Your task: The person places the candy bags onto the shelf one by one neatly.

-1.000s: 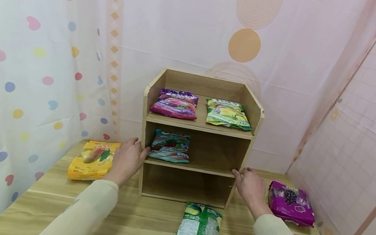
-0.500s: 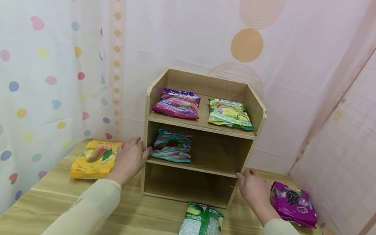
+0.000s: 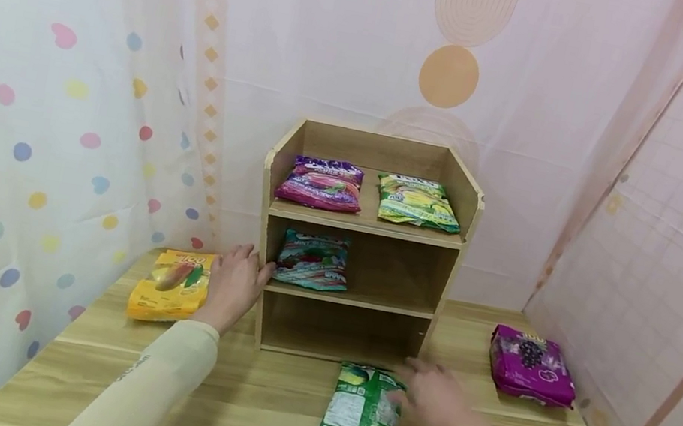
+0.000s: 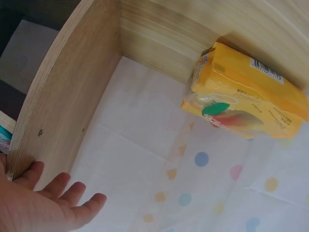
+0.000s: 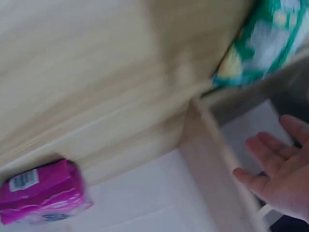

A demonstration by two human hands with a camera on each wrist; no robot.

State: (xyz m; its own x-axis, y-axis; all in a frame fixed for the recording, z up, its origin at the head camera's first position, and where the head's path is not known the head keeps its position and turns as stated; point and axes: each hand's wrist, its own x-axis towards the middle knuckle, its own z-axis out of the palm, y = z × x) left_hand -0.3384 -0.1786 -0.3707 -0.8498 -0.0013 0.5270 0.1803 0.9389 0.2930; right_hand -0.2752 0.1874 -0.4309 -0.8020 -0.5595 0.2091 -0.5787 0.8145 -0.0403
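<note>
A small three-tier wooden shelf [image 3: 353, 303] stands on the table. My left hand [image 3: 234, 288] rests against its left side panel, thumb at the front edge. In the left wrist view, the fingers [image 4: 72, 193] of that hand are spread, fairly straight, beside the wood. My right hand [image 3: 441, 406], blurred, is in the air at the right edge of a green candy bag [image 3: 355, 413], which lies back side up before the shelf. Its fingers are extended with nothing in them. A purple candy bag [image 3: 322, 184] and a yellow-green one [image 3: 419, 203] lie on top; a teal one [image 3: 313, 261] sits on the middle tier.
A yellow mango-print bag [image 3: 170, 287] lies on the table left of the shelf, close to my left hand. A purple grape-print bag [image 3: 531, 367] lies to the right. Patterned curtains [image 3: 359, 33] hang behind and at both sides of the table [image 3: 252, 410].
My right hand has let go of the shelf's right side and moved down toward the green bag. My left hand stays at the left panel. The bags and shelf keep their places.
</note>
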